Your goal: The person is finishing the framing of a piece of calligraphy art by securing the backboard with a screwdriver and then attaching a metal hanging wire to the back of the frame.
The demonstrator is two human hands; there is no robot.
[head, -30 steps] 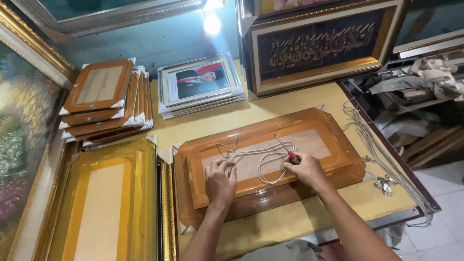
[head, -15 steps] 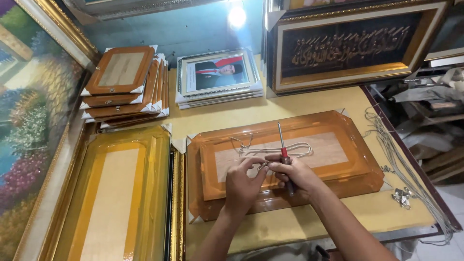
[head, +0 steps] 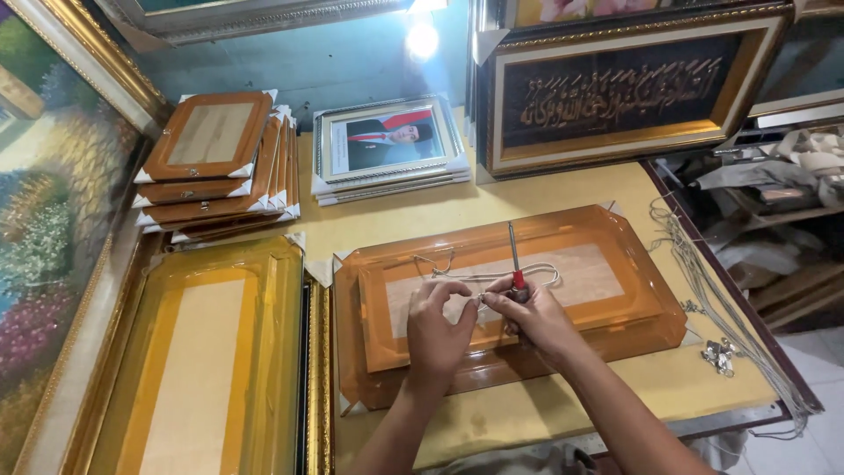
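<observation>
at the centre of the frame, an orange picture frame [head: 505,299] lies face down for back access. the left hand [head: 440,330] pinches white cord [head: 492,277]; the right hand [head: 536,317] grips a screwdriver [head: 514,259], tip up.

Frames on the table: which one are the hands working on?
The orange frame lying face-down at table centre. Both hands rest on its back, with a cord across it; the other frames lie untouched.

Two bare forearms, sleeveless right up to the lower frame edge. Left grip [head: 437,327] and right grip [head: 534,315] ungloved; no rings, watch or wristbands showing. Fingernails trimmed short.
</observation>
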